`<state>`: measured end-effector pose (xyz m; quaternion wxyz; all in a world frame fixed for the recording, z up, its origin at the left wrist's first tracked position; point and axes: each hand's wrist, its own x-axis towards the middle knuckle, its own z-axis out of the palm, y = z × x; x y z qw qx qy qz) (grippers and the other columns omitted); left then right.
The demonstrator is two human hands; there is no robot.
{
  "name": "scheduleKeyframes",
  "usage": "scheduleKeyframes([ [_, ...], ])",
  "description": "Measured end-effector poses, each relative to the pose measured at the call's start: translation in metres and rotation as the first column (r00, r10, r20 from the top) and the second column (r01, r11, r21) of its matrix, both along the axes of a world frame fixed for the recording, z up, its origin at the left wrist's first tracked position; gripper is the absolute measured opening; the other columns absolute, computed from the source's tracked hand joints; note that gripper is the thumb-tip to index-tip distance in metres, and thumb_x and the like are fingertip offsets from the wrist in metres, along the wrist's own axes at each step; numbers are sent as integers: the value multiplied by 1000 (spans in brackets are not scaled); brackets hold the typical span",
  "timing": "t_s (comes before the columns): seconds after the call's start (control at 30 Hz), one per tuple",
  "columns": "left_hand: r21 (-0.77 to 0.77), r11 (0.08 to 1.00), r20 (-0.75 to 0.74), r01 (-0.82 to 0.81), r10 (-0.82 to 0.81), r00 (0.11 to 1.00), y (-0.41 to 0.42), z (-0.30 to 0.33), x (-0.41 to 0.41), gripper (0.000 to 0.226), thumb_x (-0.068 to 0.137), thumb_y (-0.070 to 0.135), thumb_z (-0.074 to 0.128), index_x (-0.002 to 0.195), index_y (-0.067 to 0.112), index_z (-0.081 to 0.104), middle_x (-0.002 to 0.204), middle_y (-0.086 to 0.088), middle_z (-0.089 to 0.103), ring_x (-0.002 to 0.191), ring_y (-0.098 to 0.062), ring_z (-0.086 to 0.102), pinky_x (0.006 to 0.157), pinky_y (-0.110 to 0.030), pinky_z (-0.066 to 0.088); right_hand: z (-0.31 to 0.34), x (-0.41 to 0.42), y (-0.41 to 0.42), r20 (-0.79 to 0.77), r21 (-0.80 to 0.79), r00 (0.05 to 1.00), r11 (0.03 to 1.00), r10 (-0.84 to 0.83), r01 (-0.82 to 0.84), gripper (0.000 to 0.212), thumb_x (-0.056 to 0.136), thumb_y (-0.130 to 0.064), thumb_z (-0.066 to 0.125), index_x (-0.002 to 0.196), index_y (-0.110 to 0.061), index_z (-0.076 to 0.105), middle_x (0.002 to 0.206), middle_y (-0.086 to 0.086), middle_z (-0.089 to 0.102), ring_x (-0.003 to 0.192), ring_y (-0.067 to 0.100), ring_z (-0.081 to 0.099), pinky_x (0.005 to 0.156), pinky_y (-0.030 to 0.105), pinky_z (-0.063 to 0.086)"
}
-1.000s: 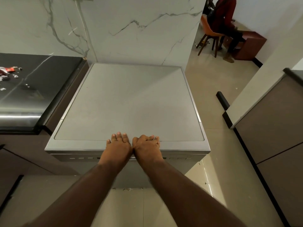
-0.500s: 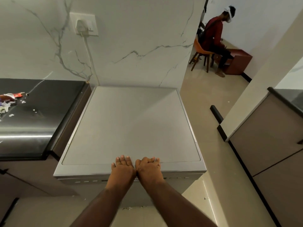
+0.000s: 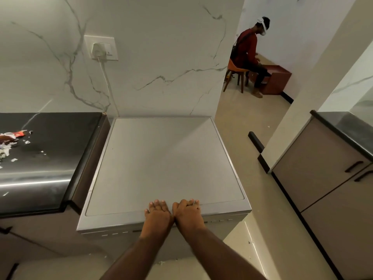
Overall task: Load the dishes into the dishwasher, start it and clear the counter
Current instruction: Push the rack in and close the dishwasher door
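**Desk:** What does the head view show, surface by surface?

**Photographer:** A square, matte grey dishwasher (image 3: 165, 164) with a flat inset top and a brushed-metal rim stands against a white, grey-veined marble wall (image 3: 161, 57). Its door is closed. Both hands lie side by side on its front edge. The left hand (image 3: 158, 216) lies flat, fingers straight and pressed together. The right hand (image 3: 188, 214) touches it at the thumb side, its fingers bent over the rim and bunched close.

**Desk:** And beside it?

**Photographer:** Just left, a glossy black counter (image 3: 50, 158) carries torn wrappers and paper scraps (image 3: 12, 142) at its far-left end. A white plug and cord (image 3: 100, 52) run from a wall socket down behind the dishwasher. At right stand beige cabinets (image 3: 323, 178) with dark bar handles under another black top.

**Desk:** Any change from the earlier frames?

**Photographer:** The hands have stayed put on the same edge. The view has tilted upward, so the socket now shows in full and the dishwasher sits lower in the picture.

**Desk:** Anything holding anything?

**Photographer:** Nothing inside the dishwasher can be seen. In the far room a seated person (image 3: 250, 55) in a red top, on an orange chair, faces an open reddish-brown box (image 3: 277, 79). Its contents cannot be made out.
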<state>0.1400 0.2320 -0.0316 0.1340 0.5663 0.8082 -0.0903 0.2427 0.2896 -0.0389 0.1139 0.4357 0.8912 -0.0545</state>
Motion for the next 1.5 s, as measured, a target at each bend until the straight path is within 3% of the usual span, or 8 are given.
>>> scheduleKeyframes([
  [0.4, 35, 994, 33, 100, -102, 994, -4, -3, -15, 60, 111, 4, 34, 160, -9, 2, 165, -38, 9, 155, -52, 16, 126, -56, 23, 18, -8, -13, 49, 0, 994, 995, -101, 101, 43, 105, -2, 46, 146, 8, 35, 148, 47, 36, 147, 57, 29, 123, 60, 25],
  [0.73, 70, 996, 170, 51, -63, 983, -2, -5, -26, 58, 111, 2, 32, 161, -10, 5, 164, -39, 14, 154, -52, 21, 126, -55, 25, 32, -22, -9, 143, -21, 980, 989, -140, 145, 40, 105, -6, 44, 144, 0, 46, 145, 35, 51, 147, 54, 32, 121, 57, 25],
  [0.93, 60, 979, 54, 194, -197, 979, -13, -1, -23, 60, 109, 0, 34, 161, -8, 6, 165, -37, 13, 153, -51, 23, 125, -52, 29, 29, -24, -4, 185, -51, 975, 990, -119, 131, 40, 105, -8, 48, 145, 0, 45, 145, 32, 53, 145, 56, 33, 121, 59, 27],
  [1.0, 131, 961, 27, 242, -247, 969, -26, -2, -32, 65, 106, -1, 40, 163, -2, 11, 167, -31, 16, 154, -46, 26, 122, -50, 33, 27, -25, -4, 215, -46, 971, 992, -108, 121, 43, 105, -7, 48, 147, 2, 42, 147, 34, 50, 145, 58, 32, 120, 61, 29],
  [1.1, 269, 909, -4, 317, -328, 945, -48, -8, -57, 82, 88, -3, 66, 161, 17, 35, 165, -13, 37, 147, -32, 46, 111, -53, 45, 25, -25, -4, 218, -35, 972, 994, -89, 99, 44, 104, -1, 47, 146, 5, 41, 144, 43, 45, 143, 62, 31, 117, 63, 30],
  [1.23, 185, 974, 25, 131, -138, 990, -75, -7, -115, 98, 94, -8, 49, 166, 35, -3, 171, 5, -11, 161, -25, -2, 129, -48, 7, 29, -21, -3, 232, -22, 971, 998, -53, 60, 41, 101, 3, 46, 142, 4, 46, 139, 42, 52, 139, 63, 37, 114, 64, 35],
  [1.4, 199, 974, 47, 106, -117, 992, -102, -14, -173, 119, 83, -8, 65, 162, 38, -11, 172, 4, -10, 161, -20, 1, 131, -39, 10, 32, -17, -4, 243, -10, 970, 999, 33, -32, 37, 97, 6, 52, 134, 3, 51, 129, 36, 62, 131, 58, 50, 110, 61, 41],
  [1.5, 161, 974, -18, 158, -157, 987, -103, -10, -185, 130, 84, 3, 75, 160, 45, -22, 173, 3, -19, 160, -23, -12, 130, -41, 5, 30, -14, -3, 203, 30, 977, 997, 68, -75, 33, 93, 5, 54, 125, 0, 58, 115, 29, 70, 119, 53, 61, 105, 58, 48],
])
